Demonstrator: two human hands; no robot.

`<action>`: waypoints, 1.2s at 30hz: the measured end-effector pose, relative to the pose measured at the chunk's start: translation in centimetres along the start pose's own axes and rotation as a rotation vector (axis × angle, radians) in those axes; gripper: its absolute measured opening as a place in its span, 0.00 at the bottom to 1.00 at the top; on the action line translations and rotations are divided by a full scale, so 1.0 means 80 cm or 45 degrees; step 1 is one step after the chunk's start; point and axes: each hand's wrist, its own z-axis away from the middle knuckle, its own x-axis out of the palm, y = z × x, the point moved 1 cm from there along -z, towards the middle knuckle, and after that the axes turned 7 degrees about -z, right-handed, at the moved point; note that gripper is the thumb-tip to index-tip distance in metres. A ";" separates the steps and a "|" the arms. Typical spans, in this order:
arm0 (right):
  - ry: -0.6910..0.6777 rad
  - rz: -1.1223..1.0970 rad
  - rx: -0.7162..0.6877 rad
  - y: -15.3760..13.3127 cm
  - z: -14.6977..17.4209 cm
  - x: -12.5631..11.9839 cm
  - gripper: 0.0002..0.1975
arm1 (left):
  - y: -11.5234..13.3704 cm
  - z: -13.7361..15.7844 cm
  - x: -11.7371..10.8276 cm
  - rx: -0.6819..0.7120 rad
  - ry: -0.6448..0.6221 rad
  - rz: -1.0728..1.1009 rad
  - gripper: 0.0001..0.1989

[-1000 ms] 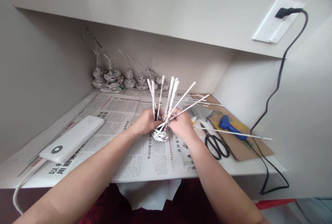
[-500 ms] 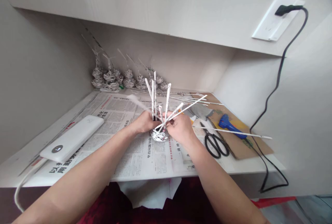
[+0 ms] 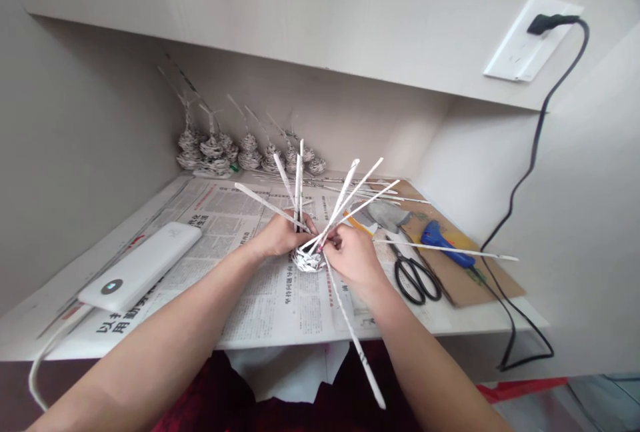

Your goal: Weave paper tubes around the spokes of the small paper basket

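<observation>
A small woven paper basket (image 3: 309, 261) stands between my hands, with several rolled-paper sticks fanning up and outward from it. My left hand (image 3: 286, 235) is closed on the basket's left side, its fingers partly behind the upright sticks. On the right, my right hand (image 3: 353, 252) pinches a paper stick (image 3: 350, 319) at the rim; that stick hangs toward me past the table edge. Another long stick (image 3: 450, 248) reaches right from behind my right hand. The fingertips of both hands are partly hidden by the sticks.
Newspaper (image 3: 235, 219) covers the table. At left lies a white power bank (image 3: 145, 265) with a cable. Black-handled scissors (image 3: 416, 279), a blue glue gun (image 3: 445, 244) and cardboard (image 3: 480, 289) are at right. Several woven gourd shapes (image 3: 215, 155) stand behind. A black cord (image 3: 525, 179) hangs from a socket.
One stick has come down toward me at my right hand. Some upright sticks on the right now lean further right. My left hand stays on the basket.
</observation>
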 end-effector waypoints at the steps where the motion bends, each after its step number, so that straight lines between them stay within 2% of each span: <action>1: -0.006 -0.016 0.010 0.001 -0.001 0.000 0.05 | -0.001 0.000 0.000 0.000 -0.008 0.018 0.07; 4: -0.011 -0.051 0.034 0.004 0.000 0.001 0.04 | -0.003 0.000 -0.002 0.010 -0.047 0.074 0.07; 10: -0.016 -0.047 0.066 0.010 0.006 -0.001 0.04 | 0.013 0.004 -0.003 0.007 -0.012 0.026 0.06; 14: -0.034 -0.131 0.176 0.024 0.013 -0.001 0.07 | 0.019 0.006 -0.002 0.016 0.008 -0.050 0.04; 18: -0.039 -0.520 0.365 0.036 0.015 0.008 0.10 | 0.018 0.006 -0.001 0.054 -0.013 -0.066 0.03; 21: 0.050 -0.843 0.542 0.036 0.012 0.018 0.09 | 0.019 0.006 -0.001 0.064 -0.019 -0.082 0.03; 23: 0.111 -0.979 0.591 0.034 0.010 0.024 0.09 | 0.019 0.006 -0.001 0.074 -0.014 -0.089 0.03; 27: 0.197 -1.019 0.515 0.035 0.008 0.033 0.10 | 0.020 0.007 -0.001 0.071 -0.008 -0.113 0.03; 36: 0.252 -0.340 -0.080 0.027 0.022 0.022 0.04 | 0.024 0.008 -0.001 0.088 0.025 -0.160 0.03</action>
